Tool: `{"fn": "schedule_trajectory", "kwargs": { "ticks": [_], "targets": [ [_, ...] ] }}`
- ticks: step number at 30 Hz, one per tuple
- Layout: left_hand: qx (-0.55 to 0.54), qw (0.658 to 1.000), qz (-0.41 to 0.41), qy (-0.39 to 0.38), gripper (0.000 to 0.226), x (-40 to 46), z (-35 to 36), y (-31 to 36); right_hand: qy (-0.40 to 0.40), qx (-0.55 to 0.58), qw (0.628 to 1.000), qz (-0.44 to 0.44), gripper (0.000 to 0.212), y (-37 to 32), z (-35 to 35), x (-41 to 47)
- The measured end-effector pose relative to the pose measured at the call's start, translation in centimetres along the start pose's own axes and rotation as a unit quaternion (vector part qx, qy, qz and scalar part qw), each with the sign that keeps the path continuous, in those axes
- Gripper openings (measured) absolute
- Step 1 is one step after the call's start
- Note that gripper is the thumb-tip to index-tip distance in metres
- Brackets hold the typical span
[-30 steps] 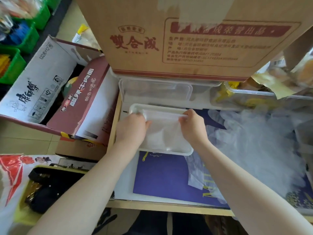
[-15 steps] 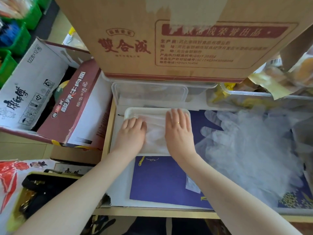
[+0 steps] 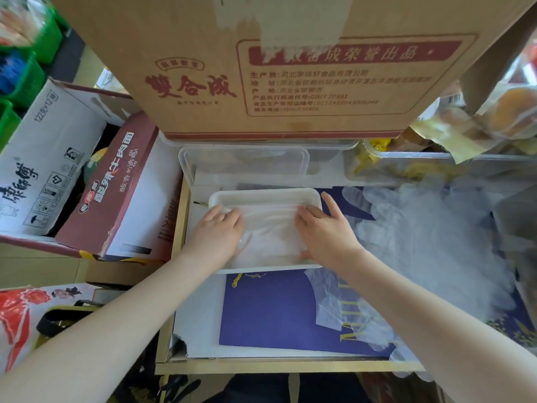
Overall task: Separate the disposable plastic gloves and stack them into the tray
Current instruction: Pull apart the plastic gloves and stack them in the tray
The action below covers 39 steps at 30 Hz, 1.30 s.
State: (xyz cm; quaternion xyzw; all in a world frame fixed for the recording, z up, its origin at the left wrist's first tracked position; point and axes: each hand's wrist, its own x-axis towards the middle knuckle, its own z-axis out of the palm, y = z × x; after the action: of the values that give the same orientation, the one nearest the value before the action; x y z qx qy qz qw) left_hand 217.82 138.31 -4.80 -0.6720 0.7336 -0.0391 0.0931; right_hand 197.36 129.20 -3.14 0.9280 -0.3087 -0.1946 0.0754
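At centre of the head view, a white tray (image 3: 263,196) sits on the desk (image 3: 290,366), resting partly on a dark blue sheet (image 3: 261,312). Folded clear gloves in the tray (image 3: 268,234) lie flat, covering most of its floor. Left hand (image 3: 216,232) lies at the tray's 9 o'clock side, fingers straight and flat on the gloves, pressing them down. Right hand (image 3: 325,231) lies at the 3 o'clock side, likewise flat with fingers extended, palm on the gloves and on the tray's right rim; its outermost finger reaches past the rim. Neither hand grips anything.

At 3 o'clock from the tray, a loose heap of clear gloves (image 3: 430,245) spreads over the desk, just beside the right hand. One crumpled glove (image 3: 334,303) lies on the blue sheet at 5 o'clock.

At 12 o'clock, a clear plastic container (image 3: 244,164) stands just beyond the tray, under a large brown carton (image 3: 261,68) with red print. At 9 o'clock, off the desk, an opened noodle carton (image 3: 116,193) stands tilted. At 2 o'clock, bagged goods (image 3: 494,120) are visible, contents unclear.
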Motion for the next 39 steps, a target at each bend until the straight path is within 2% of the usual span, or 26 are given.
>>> {"fn": "schedule_trajectory", "kwargs": {
  "ticks": [2, 6, 8, 10, 12, 15, 17, 20, 22, 25, 27, 28, 30, 32, 34, 36, 38, 39],
  "targets": [
    [-0.001, 0.999, 0.006, -0.046, 0.035, 0.0, -0.4, 0.1, 0.03, -0.002, 1.0, -0.001, 0.038, 0.0, -0.1, 0.2],
    [-0.013, 0.989, -0.022, -0.144, 0.054, 0.9, -2.6, 0.6, 0.05, 0.061, 0.997, -0.02, 0.05, -0.2, -0.3, 0.8],
    [-0.005, 0.982, -0.037, -0.184, 0.042, 1.4, -3.3, 1.1, -0.001, 0.079, 0.997, -0.025, 0.057, 0.4, -1.6, 0.5],
    [-0.019, 0.979, -0.072, -0.19, 0.033, 1.7, -4.1, 1.8, 0.002, 0.146, 0.988, -0.05, 0.065, 1.4, -1.2, -0.3],
    [-0.029, 0.984, -0.085, -0.154, 0.029, 1.6, -5.4, 2.7, 0.035, 0.285, 0.957, -0.035, 0.059, 2.5, -0.8, -2.5],
    [-0.102, 0.993, -0.054, -0.024, 0.024, 1.6, -6.4, 4.6, 0.141, 0.401, 0.9, 0.094, 0.039, 4.6, 1.8, -6.4],
    [-0.173, 0.984, -0.017, 0.031, 0.015, 1.9, -6.9, 6.3, 0.139, 0.382, 0.895, 0.181, 0.039, 6.7, 4.5, -8.6],
    [-0.258, 0.963, 0.02, 0.079, 0.03, 2.6, -8.0, 9.5, 0.047, 0.302, 0.894, 0.328, 0.056, 10.0, 7.6, -12.0],
    [-0.311, 0.947, 0.031, 0.08, 0.031, 3.0, -8.7, 11.9, 0.024, 0.262, 0.883, 0.388, 0.059, 11.2, 9.6, -14.0],
    [-0.346, 0.934, 0.046, 0.073, 0.029, 3.7, -9.1, 15.6, 0.018, 0.239, 0.891, 0.384, 0.06, 12.2, 11.6, -15.7],
    [-0.346, 0.934, 0.063, 0.061, 0.03, 4.4, -9.0, 17.9, -0.003, 0.264, 0.88, 0.394, 0.045, 12.7, 12.0, -16.0],
    [-0.352, 0.932, 0.067, 0.05, 0.031, 4.8, -9.0, 18.8, 0.013, 0.268, 0.878, 0.397, 0.036, 13.0, 12.3, -15.9],
    [-0.37, 0.926, 0.065, 0.037, 0.035, 5.6, -8.9, 20.6, 0.059, 0.278, 0.877, 0.387, 0.019, 13.3, 12.3, -15.8],
    [-0.38, 0.923, 0.044, 0.037, 0.036, 6.7, -8.9, 22.1, 0.137, 0.306, 0.876, 0.348, 0.01, 13.6, 12.0, -16.1],
    [-0.414, 0.909, 0.014, 0.037, 0.042, 7.8, -9.2, 23.2, 0.25, 0.307, 0.869, 0.297, 0.01, 14.2, 10.9, -17.0],
    [-0.451, 0.891, 0.011, 0.053, 0.062, 8.9, -10.4, 23.9, 0.331, 0.294, 0.867, 0.23, 0.014, 14.7, 9.3, -18.3],
    [-0.439, 0.895, 0.032, 0.069, 0.074, 9.9, -11.4, 24.4, 0.361, 0.282, 0.871, 0.179, 0.016, 14.9, 8.2, -19.3],
    [-0.434, 0.898, 0.033, 0.071, 0.067, 10.2, -11.7, 24.6, 0.366, 0.278, 0.873, 0.165, 0.017, 15.0, 7.9, -19.7]
  ]
}}
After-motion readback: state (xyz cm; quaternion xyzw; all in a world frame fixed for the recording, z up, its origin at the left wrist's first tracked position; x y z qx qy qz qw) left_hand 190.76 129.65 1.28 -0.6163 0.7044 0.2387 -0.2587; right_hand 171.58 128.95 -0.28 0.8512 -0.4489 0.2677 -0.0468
